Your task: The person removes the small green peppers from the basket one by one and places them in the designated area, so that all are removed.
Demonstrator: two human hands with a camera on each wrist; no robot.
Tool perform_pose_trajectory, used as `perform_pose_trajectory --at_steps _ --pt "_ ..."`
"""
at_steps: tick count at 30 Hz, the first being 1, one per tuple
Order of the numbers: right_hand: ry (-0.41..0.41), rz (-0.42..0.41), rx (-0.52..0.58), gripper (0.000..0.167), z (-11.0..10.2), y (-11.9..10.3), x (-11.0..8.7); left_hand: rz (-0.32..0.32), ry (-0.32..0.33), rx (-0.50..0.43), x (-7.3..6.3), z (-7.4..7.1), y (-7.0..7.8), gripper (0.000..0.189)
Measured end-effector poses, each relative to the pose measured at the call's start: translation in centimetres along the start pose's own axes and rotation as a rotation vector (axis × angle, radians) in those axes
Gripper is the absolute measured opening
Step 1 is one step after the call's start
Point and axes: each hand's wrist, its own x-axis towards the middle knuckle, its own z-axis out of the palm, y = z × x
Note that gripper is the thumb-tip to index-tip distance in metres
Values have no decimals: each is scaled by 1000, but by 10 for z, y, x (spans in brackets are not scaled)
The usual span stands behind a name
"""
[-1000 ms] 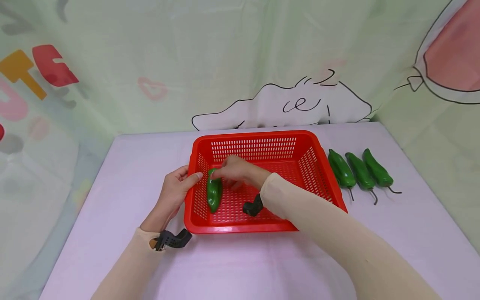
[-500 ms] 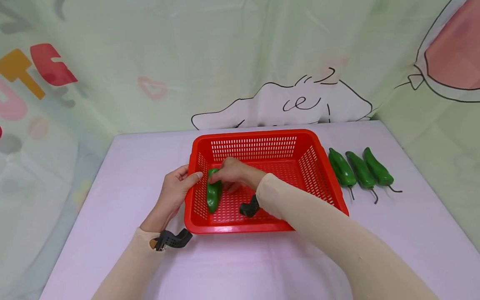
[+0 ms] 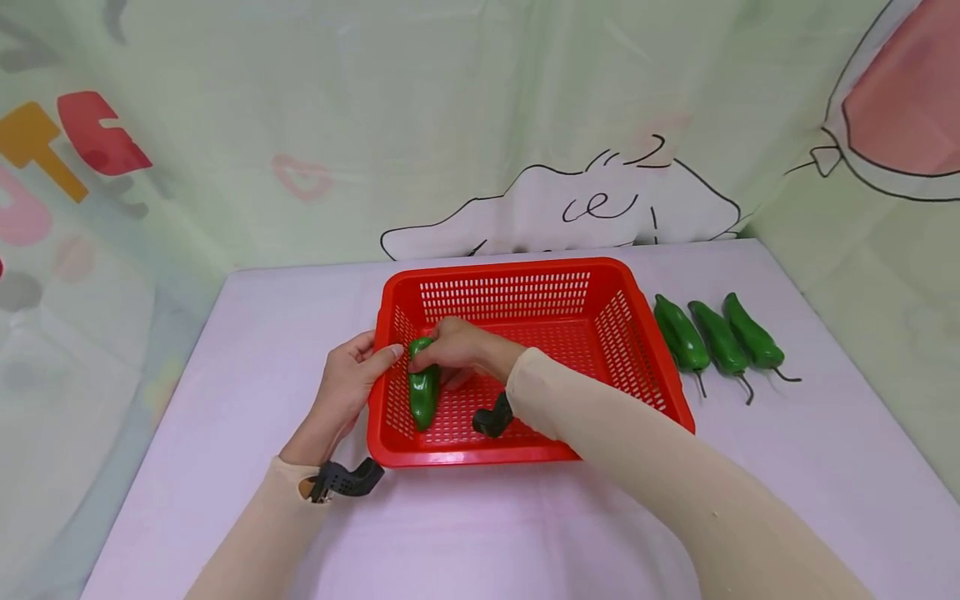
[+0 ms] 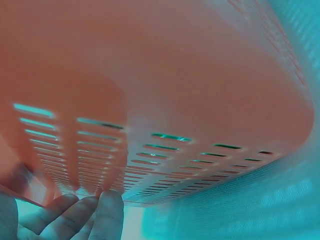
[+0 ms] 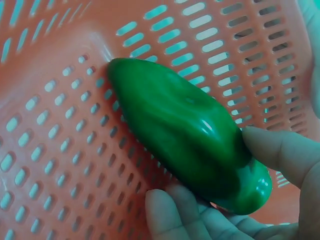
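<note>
A red plastic basket (image 3: 480, 456) with slotted walls stands on the table. Its left rim is gripped by my left hand (image 3: 348, 379), thumb over the top and fingers against the outer wall, as the left wrist view shows. Inside, along the left wall, lies a green pepper (image 3: 423, 400). My right hand (image 3: 457, 346) reaches into the basket and holds that pepper near its far end. In the right wrist view the thumb is on one side of the pepper (image 5: 175, 130) and the fingers curl under the other.
Three more green peppers, a left one (image 3: 681, 333), a middle one (image 3: 718, 337) and a right one (image 3: 752, 333), lie side by side on the pale table (image 3: 480, 533), right of the basket. A printed curtain (image 3: 337, 125) hangs behind the table.
My right hand has shifted slightly left and closed its thumb and fingers onto the pepper in the basket. The left hand keeps its place on the rim.
</note>
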Motion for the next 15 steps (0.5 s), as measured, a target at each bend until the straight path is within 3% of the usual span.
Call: perform_pose_trajectory --at_steps 6,15 --pt "9 -37 -6 22 -3 -1 -3 -13 1 -3 -1 0 0 49" --pt "57 -74 34 37 -21 -3 -16 -16 3 1 0 0 0 48"
